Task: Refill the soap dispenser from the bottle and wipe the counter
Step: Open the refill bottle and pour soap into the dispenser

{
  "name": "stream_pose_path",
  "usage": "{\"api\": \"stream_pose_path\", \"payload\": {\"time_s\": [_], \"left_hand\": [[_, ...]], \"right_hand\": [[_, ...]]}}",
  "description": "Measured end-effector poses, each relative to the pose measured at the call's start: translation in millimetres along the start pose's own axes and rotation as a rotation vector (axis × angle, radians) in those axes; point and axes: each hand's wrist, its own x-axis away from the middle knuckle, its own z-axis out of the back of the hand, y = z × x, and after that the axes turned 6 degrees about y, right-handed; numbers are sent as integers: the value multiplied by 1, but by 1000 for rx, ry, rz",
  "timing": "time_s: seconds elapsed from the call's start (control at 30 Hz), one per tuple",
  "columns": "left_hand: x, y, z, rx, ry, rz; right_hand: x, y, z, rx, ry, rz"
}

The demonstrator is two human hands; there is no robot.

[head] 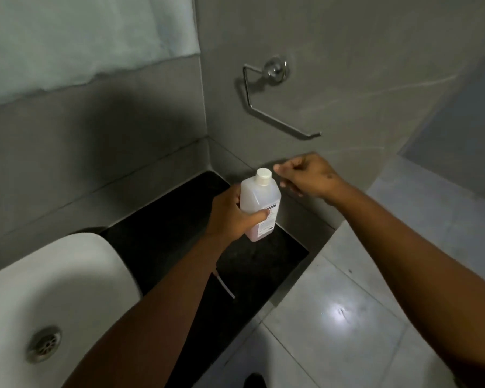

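A translucent soap bottle (261, 204) with a white cap (263, 173) and a little pink liquid at its bottom is held upright over the black counter (179, 247). My left hand (233, 217) is wrapped around its lower body. Just right of the cap hovers my right hand (305, 175), fingers loosely curled and holding nothing. A thin white tube (224, 285) lies on the counter under my left forearm. No soap dispenser body is visible.
A white basin (67, 275) with a metal drain (44, 344) sits at the left. A chrome paper holder (272, 99) is fixed to the grey wall above the counter. Pale floor tiles (347, 303) lie to the right.
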Motion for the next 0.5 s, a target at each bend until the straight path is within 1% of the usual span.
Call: {"api": "stream_pose_path", "payload": {"time_s": [0.07,0.13,0.2,0.3,0.37,0.43,0.5], "left_hand": [[-2,18,19,-4,8,-39],[-2,34,37,-6,38,-86],[0,46,52,18,42,-133],[4,54,71,75,25,-157],[8,57,81,112,12,-171],[11,58,87,131,10,-180],[14,61,92,152,13,-184]], "right_hand": [[4,-48,10,105,-56,132],[9,-88,14,287,-107,221],[14,-117,15,455,-97,295],[22,-142,14,624,-90,391],[29,-153,16,686,-146,492],[37,-161,20,697,-240,560],[42,-164,22,675,-313,568]]}}
